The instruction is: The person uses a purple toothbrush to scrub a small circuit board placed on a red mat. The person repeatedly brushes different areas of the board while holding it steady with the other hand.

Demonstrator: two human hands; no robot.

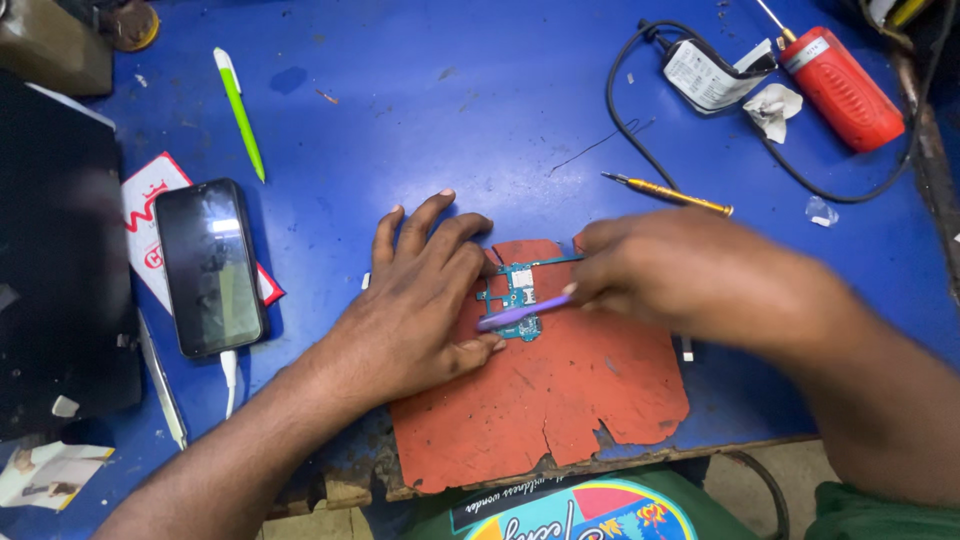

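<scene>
Bare blue bench beyond the red mat looks passable; phone and screwdriver flank it.

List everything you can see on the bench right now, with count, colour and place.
mat: 1, orange-red, torn edges, front centre of table
board: 1, teal, on the mat's upper part
brush: 1, purple, across the board
phone: 1, black, left, cable plugged in
pen: 1, green and white, upper left
screwdriver: 1, yellow, above the right hand
torch: 1, red, upper right
cable: 1, black, looped upper right
table: 1, blue, under everything
left hand: flat on the mat, fingers at the board
right hand: blurred, holding the brush
</scene>
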